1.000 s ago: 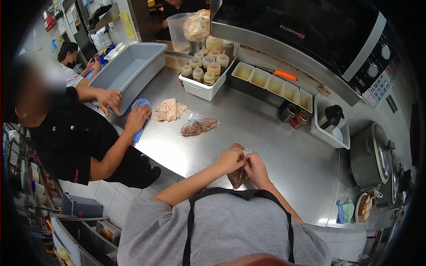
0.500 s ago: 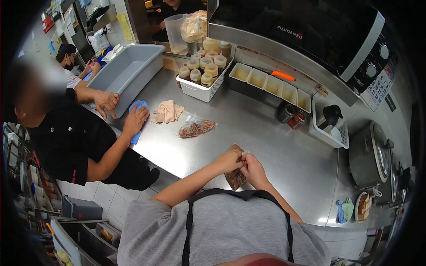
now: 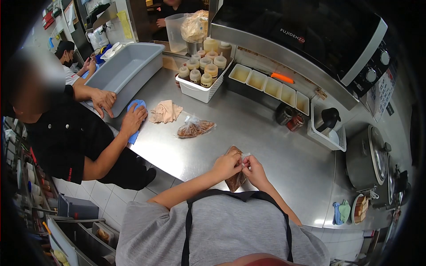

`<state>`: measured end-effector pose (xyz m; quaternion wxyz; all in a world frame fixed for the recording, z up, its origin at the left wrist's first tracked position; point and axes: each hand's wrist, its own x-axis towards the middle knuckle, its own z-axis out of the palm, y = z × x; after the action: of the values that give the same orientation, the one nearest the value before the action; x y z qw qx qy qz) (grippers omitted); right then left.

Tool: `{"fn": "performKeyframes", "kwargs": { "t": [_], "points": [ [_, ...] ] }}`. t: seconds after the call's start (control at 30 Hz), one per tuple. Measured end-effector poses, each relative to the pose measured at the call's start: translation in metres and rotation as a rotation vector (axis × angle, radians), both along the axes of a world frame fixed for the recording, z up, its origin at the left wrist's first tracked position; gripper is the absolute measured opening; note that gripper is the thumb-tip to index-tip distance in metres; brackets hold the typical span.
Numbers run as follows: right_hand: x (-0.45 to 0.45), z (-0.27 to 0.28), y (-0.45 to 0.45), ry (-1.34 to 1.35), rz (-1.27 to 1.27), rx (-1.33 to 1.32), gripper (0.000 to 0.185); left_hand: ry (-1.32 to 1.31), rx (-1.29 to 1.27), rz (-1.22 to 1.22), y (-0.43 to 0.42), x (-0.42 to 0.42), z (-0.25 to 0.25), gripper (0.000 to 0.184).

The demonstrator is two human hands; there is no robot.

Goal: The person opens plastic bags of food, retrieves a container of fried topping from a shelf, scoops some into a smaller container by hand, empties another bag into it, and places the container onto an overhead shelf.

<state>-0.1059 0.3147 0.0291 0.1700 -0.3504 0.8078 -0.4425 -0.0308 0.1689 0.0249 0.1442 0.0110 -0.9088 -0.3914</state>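
A clear plastic bag of brown food (image 3: 235,181) lies on the steel counter (image 3: 284,177) close to my body. My left hand (image 3: 227,164) is closed on the bag's gathered top, partly covering it. Just right of it, my right hand (image 3: 254,170) pinches the same plastic, the fingertips of both hands nearly touching. Farther up and to the left rests a second bag of brown food (image 3: 195,127), its top knotted. Beside that bag is a crumpled peach cloth (image 3: 165,111).
At the left a co-worker (image 3: 62,128) presses a blue cloth (image 3: 137,120) beside a grey tub (image 3: 126,73). Squeeze bottles fill a white basket (image 3: 199,92). Sauce containers (image 3: 266,85), jars (image 3: 284,115) and another basket (image 3: 330,141) line the back. A pot (image 3: 364,155) stands right.
Both hands stay at the bag's top, and their fingers have shifted slightly on the plastic. The camera view has moved a little. The co-worker's hand remains on the blue cloth.
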Motion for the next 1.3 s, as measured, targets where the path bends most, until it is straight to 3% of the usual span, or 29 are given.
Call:
{"fn": "performKeyframes", "kwargs": {
  "t": [0.53, 0.6, 0.73, 0.8, 1.0, 1.3],
  "points": [
    [-0.001, -0.014, 0.004, 0.049, 0.037, -0.015, 0.021, 0.097, -0.066, -0.066, -0.004, -0.012, -0.024, 0.016],
    [-0.001, -0.014, 0.006, -0.035, 0.037, -0.097, 0.022, -0.048, 0.049, -0.166, -0.009, -0.014, -0.019, 0.017],
    [-0.001, -0.004, 0.006, -0.063, 0.034, -0.111, 0.022, -0.076, -0.070, -0.185, -0.008, -0.020, -0.014, 0.021],
    [0.001, 0.004, 0.005, 0.249, 0.056, 0.019, 0.024, -0.120, -0.147, -0.096, -0.002, -0.021, -0.015, 0.028],
    [0.003, 0.011, 0.002, 0.436, 0.109, 0.049, 0.029, -0.361, -0.139, -0.042, 0.003, -0.026, 0.002, 0.033],
    [0.000, 0.002, -0.006, 0.289, 0.105, -0.031, 0.028, -0.450, -0.096, -0.076, -0.001, -0.027, 0.006, 0.031]
  ]
}}
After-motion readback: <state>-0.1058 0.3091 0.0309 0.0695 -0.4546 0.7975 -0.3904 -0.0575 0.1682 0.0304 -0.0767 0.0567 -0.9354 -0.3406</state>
